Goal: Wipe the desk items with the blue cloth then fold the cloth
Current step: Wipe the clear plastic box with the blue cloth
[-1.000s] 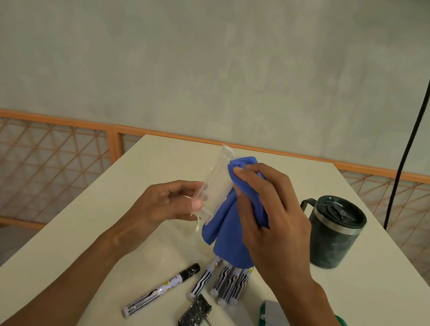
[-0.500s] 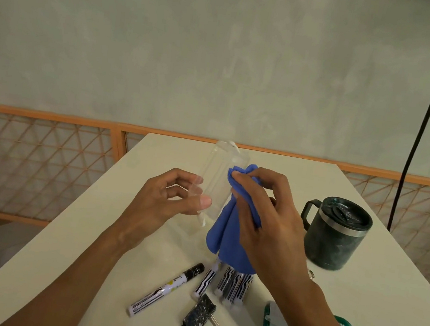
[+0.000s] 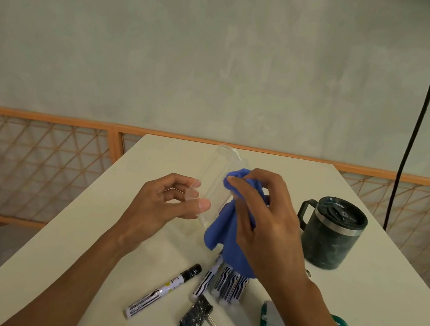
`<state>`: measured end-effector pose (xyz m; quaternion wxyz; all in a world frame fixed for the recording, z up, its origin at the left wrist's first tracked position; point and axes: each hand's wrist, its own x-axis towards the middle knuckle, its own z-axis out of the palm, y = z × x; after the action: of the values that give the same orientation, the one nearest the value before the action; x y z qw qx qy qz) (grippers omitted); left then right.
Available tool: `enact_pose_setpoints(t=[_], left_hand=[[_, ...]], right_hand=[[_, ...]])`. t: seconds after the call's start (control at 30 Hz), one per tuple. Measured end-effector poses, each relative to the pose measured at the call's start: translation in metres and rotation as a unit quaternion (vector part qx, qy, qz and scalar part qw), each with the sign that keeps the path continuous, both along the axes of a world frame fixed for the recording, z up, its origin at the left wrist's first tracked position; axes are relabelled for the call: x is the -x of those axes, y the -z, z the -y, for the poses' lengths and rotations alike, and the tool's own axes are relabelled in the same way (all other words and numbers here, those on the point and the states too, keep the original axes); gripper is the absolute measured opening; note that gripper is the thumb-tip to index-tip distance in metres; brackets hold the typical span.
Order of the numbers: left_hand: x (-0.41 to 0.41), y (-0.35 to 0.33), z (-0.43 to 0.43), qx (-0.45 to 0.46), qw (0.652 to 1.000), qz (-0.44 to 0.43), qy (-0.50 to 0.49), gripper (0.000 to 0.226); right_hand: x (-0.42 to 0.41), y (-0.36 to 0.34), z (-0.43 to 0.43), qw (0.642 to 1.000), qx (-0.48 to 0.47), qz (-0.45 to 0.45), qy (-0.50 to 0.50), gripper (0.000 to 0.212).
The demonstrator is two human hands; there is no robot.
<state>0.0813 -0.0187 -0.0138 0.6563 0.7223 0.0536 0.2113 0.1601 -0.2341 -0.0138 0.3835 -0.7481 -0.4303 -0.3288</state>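
My left hand [image 3: 164, 205] pinches the lower edge of a clear plastic case [image 3: 218, 179] between thumb and fingers, holding it tilted above the white desk [image 3: 88, 242]. My right hand [image 3: 263, 224] grips the blue cloth [image 3: 223, 235] and presses a bunched corner against the case's right side. The rest of the cloth hangs down from my palm over the markers.
A black-capped marker [image 3: 164, 290] and several patterned markers [image 3: 229, 285] lie below the cloth. A speckled binder clip [image 3: 196, 316] sits near the front. A dark lidded mug [image 3: 332, 230] stands at the right, a green tape dispenser [image 3: 273, 321] under my right forearm. A black cable [image 3: 416, 121] hangs at far right.
The case has tipped further and turned in my left hand, whose fingers shifted on its edge. My right hand slid the cloth down along the case's side.
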Motion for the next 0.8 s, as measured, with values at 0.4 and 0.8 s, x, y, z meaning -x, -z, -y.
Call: enact_pose_setpoints(t=[0.4, 0.8], left_hand=[[-0.001, -0.010, 0.005, 0.085, 0.994, 0.055, -0.039, 0.064], [-0.001, -0.002, 0.004, 0.032, 0.998, 0.034, -0.034, 0.065]], right_hand=[[-0.006, -0.001, 0.003, 0.991, -0.046, -0.001, 0.127, 0.030], [0.019, -0.013, -0.006, 0.997, -0.068, 0.012, 0.022, 0.032]])
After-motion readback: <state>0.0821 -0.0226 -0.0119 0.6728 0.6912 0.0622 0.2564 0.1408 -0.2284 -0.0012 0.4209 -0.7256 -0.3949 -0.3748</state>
